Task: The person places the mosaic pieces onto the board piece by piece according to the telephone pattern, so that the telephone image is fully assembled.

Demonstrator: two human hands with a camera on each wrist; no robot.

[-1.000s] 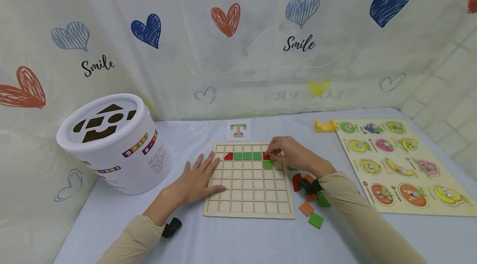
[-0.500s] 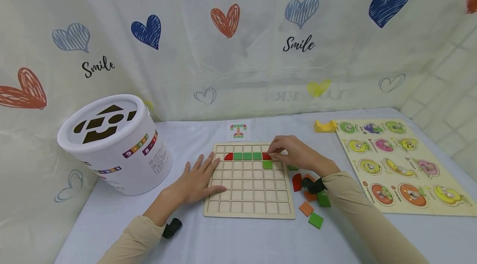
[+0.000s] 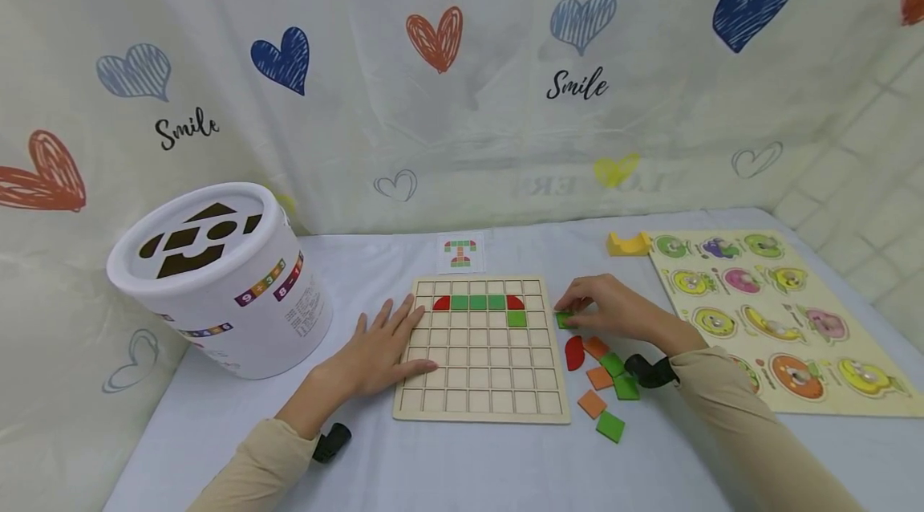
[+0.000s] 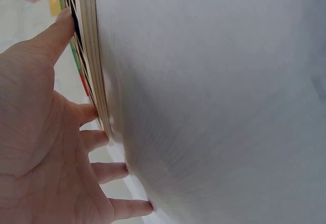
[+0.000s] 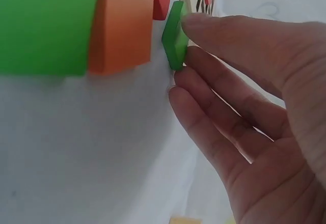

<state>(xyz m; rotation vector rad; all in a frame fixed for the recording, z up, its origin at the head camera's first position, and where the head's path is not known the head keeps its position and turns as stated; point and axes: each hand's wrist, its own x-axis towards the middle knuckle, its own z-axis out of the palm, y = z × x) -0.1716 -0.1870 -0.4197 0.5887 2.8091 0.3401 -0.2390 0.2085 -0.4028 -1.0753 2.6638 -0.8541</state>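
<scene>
My left hand (image 3: 378,355) lies flat with fingers spread on the left edge of a wooden grid board (image 3: 472,379). Along its second row run a red quarter-round tile (image 3: 442,303), a strip of green square tiles (image 3: 477,302) and another red quarter-round tile (image 3: 515,302). Below the right one sits a lone green square tile (image 3: 516,318). Just right of the board, my right hand (image 3: 609,307) pinches a loose green square tile (image 5: 175,38); the right wrist view shows it tilted, with the thumb against it. A pattern card (image 3: 462,253) lies behind the board.
Loose red (image 3: 574,353), orange (image 3: 592,404) and green tiles (image 3: 610,427) lie right of the board. A white bucket (image 3: 289,327) with a slotted lid stands at left. At right are a fruit puzzle board (image 3: 722,299) and a yellow block (image 3: 630,245).
My right hand has let go of the right red quarter-round tile, now in its cell, and moved right to a loose green square tile. The left hand stays in place.
</scene>
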